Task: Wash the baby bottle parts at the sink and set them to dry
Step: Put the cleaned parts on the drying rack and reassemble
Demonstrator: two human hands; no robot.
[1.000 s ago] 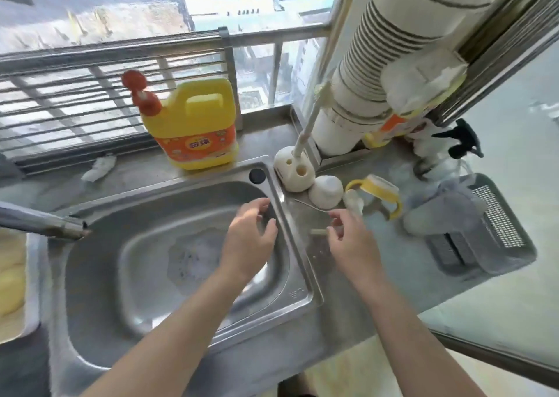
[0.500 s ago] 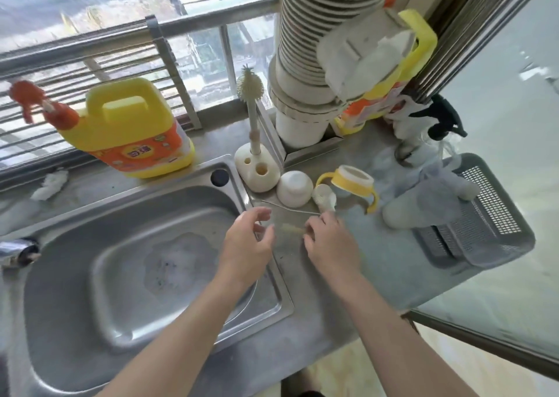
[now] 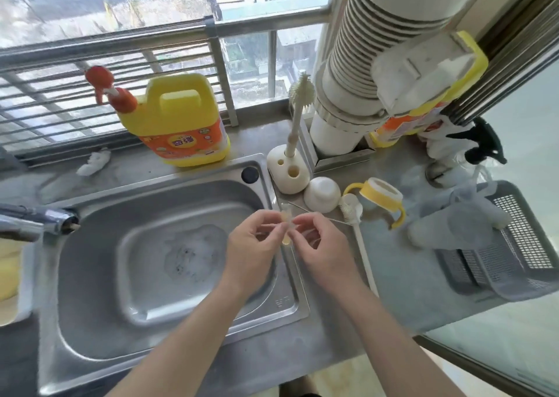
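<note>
While both bare hands are meeting above the right rim of the stainless steel sink (image 3: pixel 169 275), they are pinching a small, translucent yellowish tube-like bottle part (image 3: pixel 286 226) between them. The left hand (image 3: pixel 252 250) is gripping its upper end with thumb and fingertips closed on it, and the right hand (image 3: pixel 320 245) is clamping it from the other side, so the piece is sitting upright in the narrow gap between the two sets of fingers, its lower tip poking out beneath them. Blur is making its exact shape hard to read; it may be a straw fitting or valve.

Suds are lying around the drain in the basin. On the steel counter just beyond the hands, a white dome-shaped cap (image 3: pixel 321 195) is resting beside a yellow handled bottle collar (image 3: pixel 381 198), with a thin white long-handled brush (image 3: pixel 361 245) lying alongside the right wrist. A white bottle brush (image 3: pixel 298 115) is standing upright in its cream holder (image 3: pixel 287 169) at the sink's far corner. A large yellow detergent jug with an orange pump (image 3: pixel 178 118) is sitting behind the sink, and a grey plastic mesh basket (image 3: pixel 514 245) is lying at the counter's right end.
</note>
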